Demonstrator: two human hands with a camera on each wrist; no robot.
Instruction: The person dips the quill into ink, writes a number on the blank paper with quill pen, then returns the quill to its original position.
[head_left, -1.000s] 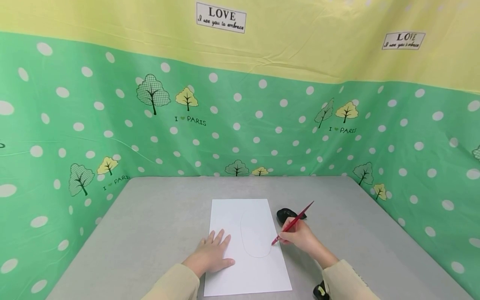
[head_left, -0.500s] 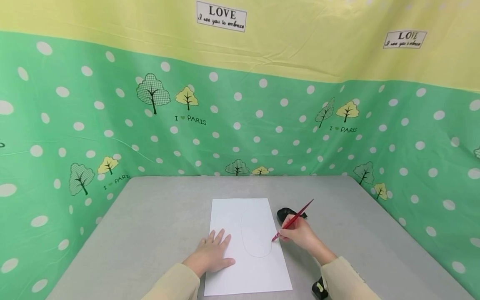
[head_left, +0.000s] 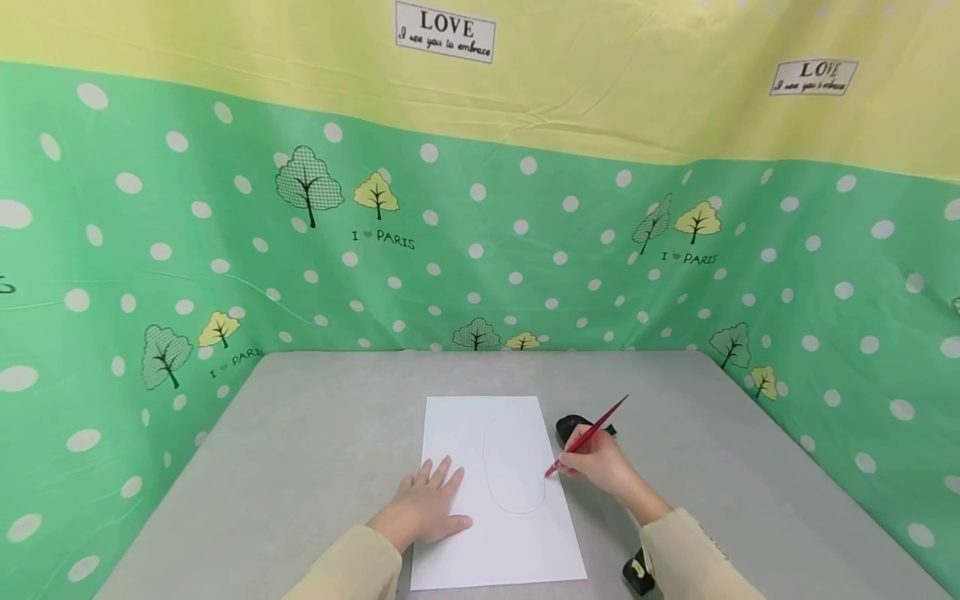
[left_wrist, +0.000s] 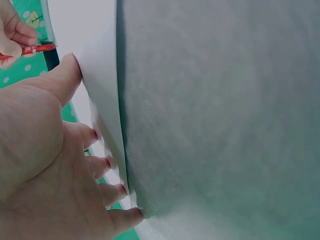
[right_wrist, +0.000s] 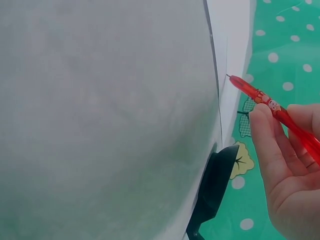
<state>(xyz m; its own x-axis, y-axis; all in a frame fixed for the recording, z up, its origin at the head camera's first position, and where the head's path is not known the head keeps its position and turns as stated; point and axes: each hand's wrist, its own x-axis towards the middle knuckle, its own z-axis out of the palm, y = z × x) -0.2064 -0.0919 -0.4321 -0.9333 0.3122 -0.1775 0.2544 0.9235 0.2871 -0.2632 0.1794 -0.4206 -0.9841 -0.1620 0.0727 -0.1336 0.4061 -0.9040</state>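
Before green dotted cloth (head_left: 525, 267), at a grey table (head_left: 322, 433), rested the left hand (head_left: 423, 507) on the left side of the paper (head_left: 502, 550), fingers spread and grasping nothing. Pinched the pen (head_left: 603, 418) in the right hand (head_left: 597, 463) by the right edge, with tip at the right end of a curved line (head_left: 520, 513) and shaft slanting far and right. Had the right hand just beside that end, the left well apart.

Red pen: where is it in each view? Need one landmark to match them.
Head: red pen right of centre, lower half, in the right hand.
Left wrist: red pen near the upper-left corner.
Right wrist: red pen on the right side, tip pointing up-left.
Shared landmark: white paper, seen in all three.
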